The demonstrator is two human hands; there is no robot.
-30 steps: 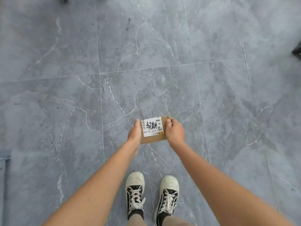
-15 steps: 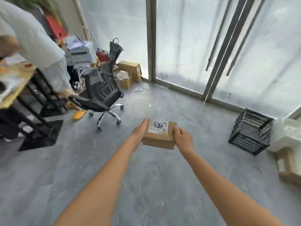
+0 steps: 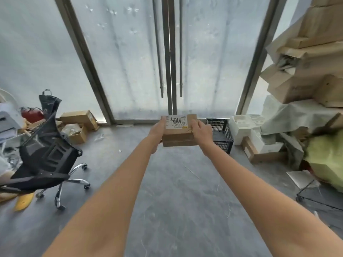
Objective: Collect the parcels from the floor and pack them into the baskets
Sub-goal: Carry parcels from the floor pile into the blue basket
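Forearms bare — no sleeves, left grip and right grip ungloved.

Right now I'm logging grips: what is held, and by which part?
A parcel, held by its two short sides: left hand on the left side, right hand on the right.

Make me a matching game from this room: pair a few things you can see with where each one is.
Things:
1. brown cardboard parcel with white label
2. black plastic mesh basket
3. black mesh office chair
4. red fire extinguisher

Places:
A. lying on the far left
B. held between left hand and right hand
C. on the floor by the glass door, right of the parcel
D. tilted over at left

Pairs: 1-B, 2-C, 3-D, 4-A
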